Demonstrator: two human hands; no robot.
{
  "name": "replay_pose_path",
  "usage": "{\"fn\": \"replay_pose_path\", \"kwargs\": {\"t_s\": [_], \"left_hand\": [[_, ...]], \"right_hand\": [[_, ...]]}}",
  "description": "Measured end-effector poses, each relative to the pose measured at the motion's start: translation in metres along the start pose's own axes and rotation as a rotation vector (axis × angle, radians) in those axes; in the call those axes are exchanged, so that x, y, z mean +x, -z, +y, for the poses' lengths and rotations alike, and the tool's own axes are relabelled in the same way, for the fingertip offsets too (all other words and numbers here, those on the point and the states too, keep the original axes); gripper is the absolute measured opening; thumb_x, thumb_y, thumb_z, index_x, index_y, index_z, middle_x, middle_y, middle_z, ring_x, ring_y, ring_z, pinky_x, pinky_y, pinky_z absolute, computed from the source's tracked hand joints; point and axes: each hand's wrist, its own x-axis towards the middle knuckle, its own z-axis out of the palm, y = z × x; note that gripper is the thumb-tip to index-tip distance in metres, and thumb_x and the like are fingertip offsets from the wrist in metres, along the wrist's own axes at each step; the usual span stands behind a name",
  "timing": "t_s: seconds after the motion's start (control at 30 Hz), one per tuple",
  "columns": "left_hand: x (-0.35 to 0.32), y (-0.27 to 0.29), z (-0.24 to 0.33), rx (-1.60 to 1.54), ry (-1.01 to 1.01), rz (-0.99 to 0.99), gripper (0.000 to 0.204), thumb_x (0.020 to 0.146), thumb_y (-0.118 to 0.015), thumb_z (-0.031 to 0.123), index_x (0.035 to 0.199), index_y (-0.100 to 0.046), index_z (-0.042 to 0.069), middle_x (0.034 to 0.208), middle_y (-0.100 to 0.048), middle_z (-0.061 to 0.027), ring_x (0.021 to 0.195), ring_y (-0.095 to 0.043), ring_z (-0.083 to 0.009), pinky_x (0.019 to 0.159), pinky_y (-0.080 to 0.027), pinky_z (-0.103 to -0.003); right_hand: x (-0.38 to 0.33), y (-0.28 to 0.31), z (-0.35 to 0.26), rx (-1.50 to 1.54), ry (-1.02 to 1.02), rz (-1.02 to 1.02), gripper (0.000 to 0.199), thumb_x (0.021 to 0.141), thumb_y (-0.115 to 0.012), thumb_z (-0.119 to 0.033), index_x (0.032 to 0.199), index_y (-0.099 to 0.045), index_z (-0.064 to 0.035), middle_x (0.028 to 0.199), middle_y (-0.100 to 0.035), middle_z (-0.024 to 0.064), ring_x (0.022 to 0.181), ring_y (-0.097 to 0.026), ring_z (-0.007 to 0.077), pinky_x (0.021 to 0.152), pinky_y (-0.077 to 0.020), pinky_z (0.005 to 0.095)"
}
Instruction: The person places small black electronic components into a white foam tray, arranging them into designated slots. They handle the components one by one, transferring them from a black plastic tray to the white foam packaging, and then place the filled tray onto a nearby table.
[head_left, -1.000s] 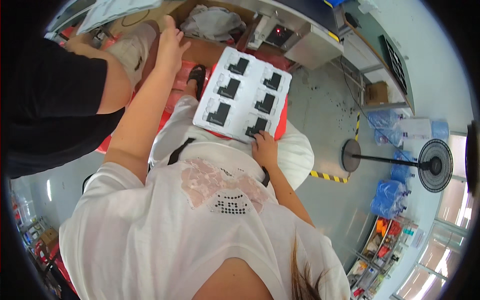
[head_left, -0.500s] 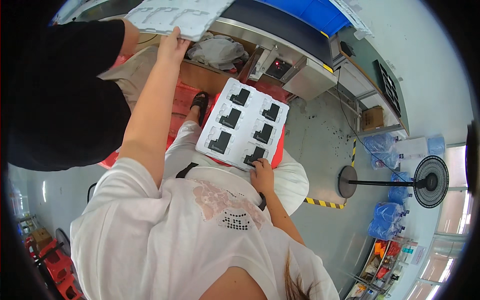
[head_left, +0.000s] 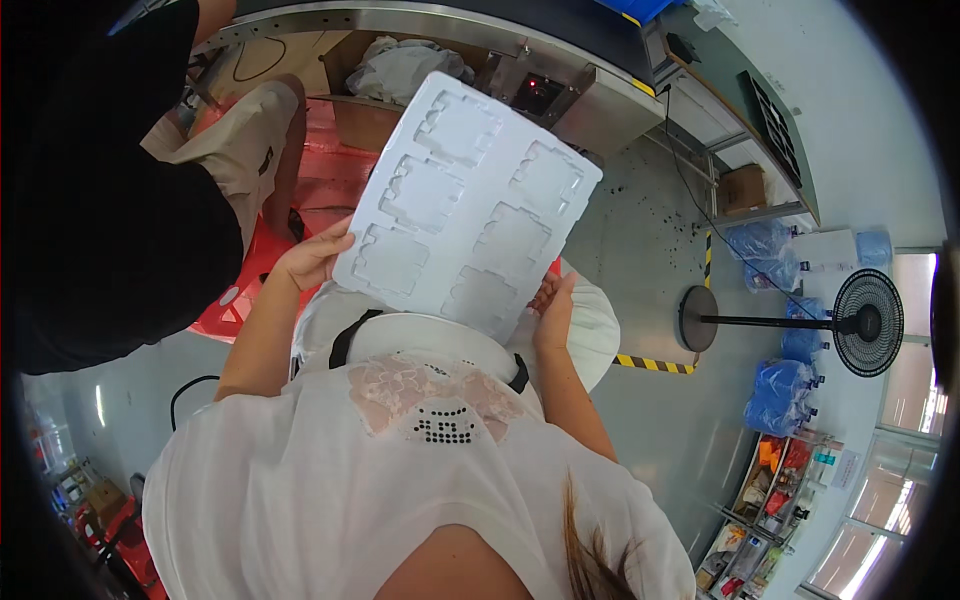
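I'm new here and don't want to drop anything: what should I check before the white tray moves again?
1. Left hand gripping the white molded tray at its left edge: ok, thumb on top.
2. Right hand gripping the right edge: cannot tell; it is at the edge, fingers partly hidden.
3. All six recesses free of parts: ok.
4. Whatever lies directly beneath the tray secure: cannot tell; the tray covers it.
5. Co-worker in black clear of the tray: ok, apart on the left.
6. Pedestal fan clear: ok, well right.
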Motion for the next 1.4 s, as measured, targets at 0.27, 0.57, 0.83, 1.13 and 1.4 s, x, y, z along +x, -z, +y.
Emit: {"fn": "replay_pose_path", "kwargs": {"t_s": [0.27,0.57,0.83,1.13,1.4], "left_hand": [[0.055,0.034,-0.056,0.420,0.041,0.357,0.035,0.090,-0.051,0.021,0.121,-0.046,0.005,0.108,-0.057,-0.0061,0.095,-0.056,-0.0164,0.081,-0.045,-0.031],[0.058,0.028,-0.084,1.177,-0.152,0.666,0.038,0.084,-0.055,0.034,0.092,-0.063,-0.002,0.074,-0.062,-0.0171,0.068,-0.059,-0.0224,0.062,-0.044,-0.033],[0.062,0.012,-0.090,1.157,-0.166,0.821,0.046,0.084,-0.053,0.036,0.099,-0.059,-0.008,0.087,-0.062,-0.0244,0.080,-0.062,-0.0326,0.072,-0.047,-0.038],[0.078,0.013,-0.090,1.152,-0.155,0.762,0.042,0.083,-0.053,0.032,0.091,-0.058,-0.008,0.092,-0.060,-0.0287,0.089,-0.058,-0.0402,0.079,-0.044,-0.042],[0.061,-0.007,-0.097,1.188,-0.091,0.764,0.052,0.086,-0.047,0.042,0.092,-0.057,-0.009,0.092,-0.059,-0.0300,0.091,-0.057,-0.0411,0.081,-0.043,-0.043]], "right_hand": [[0.009,0.005,0.035,-0.611,0.230,0.124,0.035,0.081,-0.064,-0.030,0.078,-0.055,0.0032,0.067,-0.052,0.0048,0.060,-0.046,0.0139,0.057,-0.0383,0.0285],[0.013,0.020,0.039,-0.842,0.284,0.171,0.055,0.082,-0.059,-0.041,0.112,-0.051,0.0047,0.105,-0.051,0.0210,0.092,-0.052,0.0328,0.081,-0.0430,0.0398],[0.034,-0.011,0.005,-1.353,0.090,0.228,0.062,0.080,-0.053,-0.053,0.111,-0.049,0.0006,0.108,-0.049,0.0234,0.096,-0.053,0.0385,0.080,-0.0444,0.0465],[0.054,0.005,0.022,-1.253,0.239,0.229,0.056,0.081,-0.055,-0.050,0.103,-0.051,0.0012,0.090,-0.056,0.0187,0.083,-0.057,0.0341,0.072,-0.0446,0.0435],[0.024,0.032,0.031,-1.078,0.260,0.182,0.060,0.078,-0.055,-0.057,0.081,-0.056,0.0027,0.071,-0.058,0.0174,0.067,-0.055,0.0335,0.065,-0.0436,0.0392]]}}
